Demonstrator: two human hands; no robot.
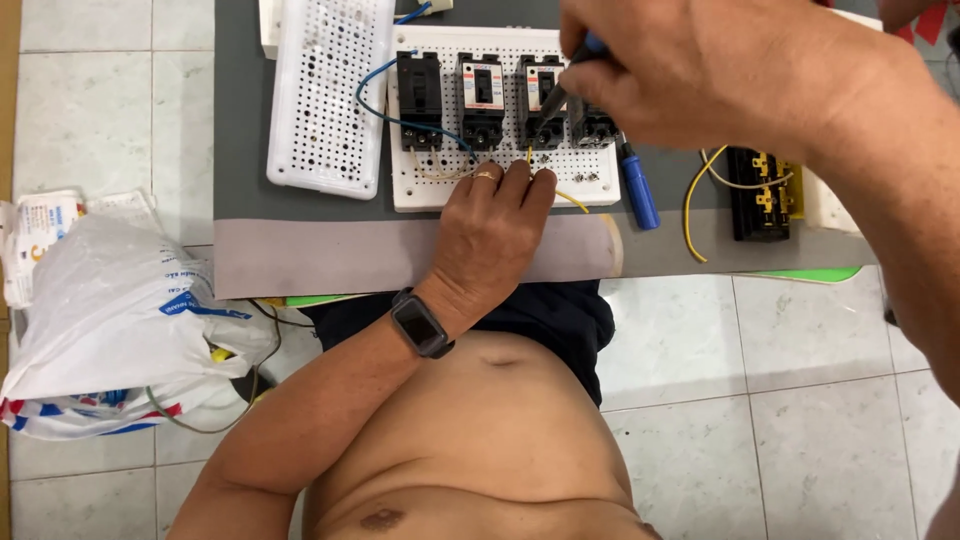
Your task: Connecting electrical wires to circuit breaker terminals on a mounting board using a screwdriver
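Note:
My left hand [492, 222] rests on the front edge of a white perforated board [412, 185], its fingertips pinching a thin yellow wire [574, 200] below the black circuit breakers [482, 100]. A ring is on one finger and a dark watch on the wrist. My right hand [690, 70] hovers close to the camera over the board, shut on a screwdriver [556, 98] whose tip points down at the third breaker. A blue wire [372, 100] loops from the leftmost breaker.
A second white perforated panel [325, 95] lies to the left on the grey table [300, 250]. A blue-handled tool [638, 188] lies right of the board. A black terminal block [757, 195] with yellow wire sits further right. A white plastic bag [110, 320] lies on the tiled floor.

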